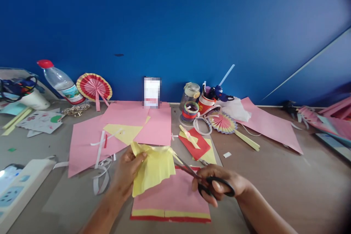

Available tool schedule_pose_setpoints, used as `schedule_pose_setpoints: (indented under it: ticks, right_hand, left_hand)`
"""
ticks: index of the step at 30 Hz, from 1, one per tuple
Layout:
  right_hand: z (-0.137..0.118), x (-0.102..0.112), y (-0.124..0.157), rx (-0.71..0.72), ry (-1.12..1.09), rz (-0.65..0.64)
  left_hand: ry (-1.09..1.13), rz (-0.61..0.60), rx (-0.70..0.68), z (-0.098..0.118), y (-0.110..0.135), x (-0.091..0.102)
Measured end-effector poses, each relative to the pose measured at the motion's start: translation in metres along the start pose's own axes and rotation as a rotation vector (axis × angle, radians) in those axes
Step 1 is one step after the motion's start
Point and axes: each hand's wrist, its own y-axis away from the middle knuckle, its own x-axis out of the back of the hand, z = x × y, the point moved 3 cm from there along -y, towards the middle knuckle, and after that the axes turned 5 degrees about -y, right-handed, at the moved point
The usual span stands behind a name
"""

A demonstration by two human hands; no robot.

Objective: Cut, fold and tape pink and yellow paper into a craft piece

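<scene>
A creased piece of yellow paper [155,170] is pinched at its left side by my left hand [130,170], fingers closed on it. My right hand [219,184] grips scissors [189,170] by their black handles, with the blades pointing left at the paper's upper right edge. Whether the blades touch the paper is hard to make out. Beneath the yellow paper lies a pink sheet [175,201] with yellow and red strips along its near edge and red at its far edge.
Larger pink sheets [85,146] lie behind my left hand, with white strips on them. A red paper piece [201,146] lies beyond the scissors. Along the blue wall stand a bottle [63,84], a round paper fan [94,91], a phone [152,93] and a red cup [205,104].
</scene>
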Motion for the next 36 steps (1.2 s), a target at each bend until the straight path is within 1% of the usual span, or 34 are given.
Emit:
schedule_pose_setpoints:
  ticks: [1,2,3,4,5,7,8,9,10,11,13,14,15,17,19,21,27,30,33,36]
  right_hand:
    - [-0.002,0.001,0.004,-0.024,0.017,-0.048]
    - [-0.006,0.002,0.008,-0.036,0.038,-0.064]
    - [-0.009,0.005,0.011,-0.038,0.069,-0.044]
    - [-0.013,0.009,0.014,-0.033,0.117,0.01]
    - [-0.018,0.013,0.017,-0.022,0.184,0.093]
    - [-0.025,0.02,0.022,0.034,0.309,0.3]
    - [-0.028,0.022,0.023,0.071,0.333,0.378]
    - [-0.03,0.02,0.023,0.105,0.326,0.407]
    - [-0.029,0.016,0.022,0.129,0.291,0.384]
    - [-0.028,0.01,0.019,0.137,0.243,0.323]
    - [-0.022,-0.005,0.011,0.102,0.172,0.174]
    - [-0.02,-0.012,0.007,0.072,0.161,0.13]
    - [-0.017,-0.017,0.002,0.036,0.167,0.121]
    - [-0.012,-0.023,-0.006,-0.037,0.218,0.187]
    - [-0.009,-0.023,-0.014,-0.088,0.269,0.27]
    - [-0.006,-0.021,-0.019,-0.102,0.272,0.299]
    - [-0.003,-0.019,-0.023,0.014,0.182,0.193]
    - [-0.005,-0.019,-0.022,0.021,0.192,0.149]
    - [-0.01,-0.019,-0.021,0.049,0.202,0.145]
    - [-0.011,-0.019,-0.023,0.065,0.184,0.176]
  left_hand:
    - [0.004,0.003,0.01,-0.001,-0.001,0.001]
    - [0.013,0.001,0.02,-0.002,-0.003,0.003]
    - [0.021,-0.007,0.034,-0.002,-0.004,0.004]
    - [0.028,-0.021,0.05,-0.003,-0.004,0.004]
    - [0.027,-0.04,0.066,-0.003,-0.005,0.004]
    - [0.01,-0.063,0.087,-0.004,-0.005,0.004]
    - [-0.005,-0.054,0.089,-0.004,-0.005,0.004]
    - [-0.022,-0.034,0.084,-0.005,-0.005,0.004]
    - [-0.04,-0.011,0.069,-0.006,-0.005,0.004]
    - [-0.061,0.007,0.049,-0.006,-0.006,0.004]
    - [-0.109,0.032,0.004,-0.008,-0.006,0.003]
    - [-0.133,0.039,-0.013,-0.008,-0.006,0.002]
    - [-0.152,0.047,-0.02,-0.009,-0.007,0.002]
    - [-0.166,0.059,-0.011,-0.009,-0.007,0.001]
    - [-0.166,0.053,0.0,-0.009,-0.007,0.001]
    - [-0.166,0.04,-0.005,-0.009,-0.007,0.001]
    - [-0.237,0.035,-0.085,-0.014,-0.008,0.003]
    - [-0.248,0.032,-0.092,-0.016,-0.009,0.003]
    - [-0.264,0.023,-0.082,-0.016,-0.009,0.004]
    - [-0.319,0.028,-0.119,-0.018,-0.009,0.004]
